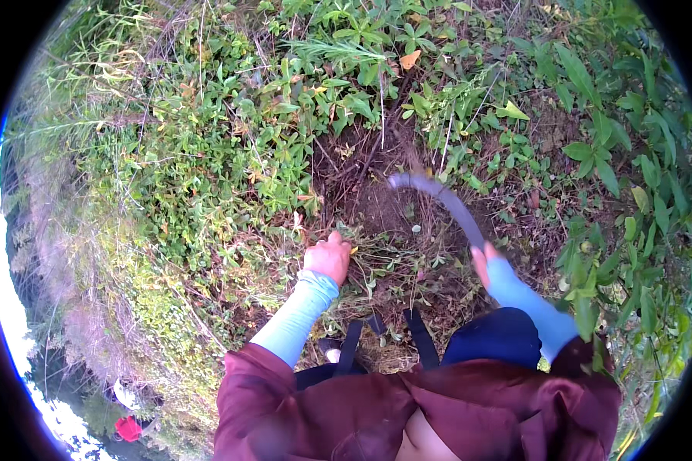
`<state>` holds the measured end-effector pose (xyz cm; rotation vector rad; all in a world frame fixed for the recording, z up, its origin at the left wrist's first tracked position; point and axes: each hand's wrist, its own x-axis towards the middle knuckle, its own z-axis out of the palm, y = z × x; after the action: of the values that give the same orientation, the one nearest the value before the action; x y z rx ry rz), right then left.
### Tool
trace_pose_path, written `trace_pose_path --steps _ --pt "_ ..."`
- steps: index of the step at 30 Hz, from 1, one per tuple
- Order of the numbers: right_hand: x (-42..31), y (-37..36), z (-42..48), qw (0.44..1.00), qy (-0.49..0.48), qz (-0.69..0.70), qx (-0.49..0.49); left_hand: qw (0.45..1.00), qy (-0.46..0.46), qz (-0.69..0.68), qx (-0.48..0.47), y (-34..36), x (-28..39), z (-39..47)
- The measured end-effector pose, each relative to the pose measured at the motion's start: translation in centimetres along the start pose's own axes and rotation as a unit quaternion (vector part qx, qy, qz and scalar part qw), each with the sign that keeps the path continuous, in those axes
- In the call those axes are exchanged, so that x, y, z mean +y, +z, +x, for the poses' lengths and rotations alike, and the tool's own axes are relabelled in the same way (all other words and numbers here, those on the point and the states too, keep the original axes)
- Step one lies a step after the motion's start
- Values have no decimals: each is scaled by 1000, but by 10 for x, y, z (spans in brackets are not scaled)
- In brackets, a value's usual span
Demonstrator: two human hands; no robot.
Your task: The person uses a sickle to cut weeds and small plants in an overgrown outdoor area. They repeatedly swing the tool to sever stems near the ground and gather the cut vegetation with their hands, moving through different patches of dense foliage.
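Note:
My right hand [484, 262] is closed on the handle end of a sickle [464, 216], whose curved blade arcs up and to the left over dark bare soil [380, 204]. The blade looks blurred. Left of it, my left hand [328, 256] rests low among the plants, its fingers curled at cut or flattened stems [375, 253]. Whether those fingers hold any stems cannot be told. Both forearms wear light blue sleeves under a maroon garment.
Low leafy plants [236, 144] cover the ground ahead and to the left. A leafy shrub [600, 138] rises close on the right. Black straps [421, 340] hang before my body, near my knee [493, 340]. Something red [128, 429] shows far off at lower left.

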<state>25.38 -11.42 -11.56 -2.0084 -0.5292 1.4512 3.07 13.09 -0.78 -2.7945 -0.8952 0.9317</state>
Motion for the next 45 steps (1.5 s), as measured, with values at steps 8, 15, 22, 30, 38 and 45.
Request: trace_pose_path --steps 8,15,22,30,38,45 --pt "-43 17 22 980 -90 -169 -48 991 -41 9 -127 -21 -53 -71" --pt "82 8 -46 966 -89 -237 50 974 -3 105 -199 -8 -125 -120" --pt "-21 11 -31 976 -165 -118 86 995 -67 55 -48 -61 0 -12" --pt "-47 41 51 997 -75 3 3 972 -213 -76 -60 31 -6 18" --pt "-99 113 85 979 -99 -158 -83 977 -194 -93 -7 34 -35 22" --pt "60 30 -24 952 -168 -248 58 983 -119 -136 -28 15 -24 -11"
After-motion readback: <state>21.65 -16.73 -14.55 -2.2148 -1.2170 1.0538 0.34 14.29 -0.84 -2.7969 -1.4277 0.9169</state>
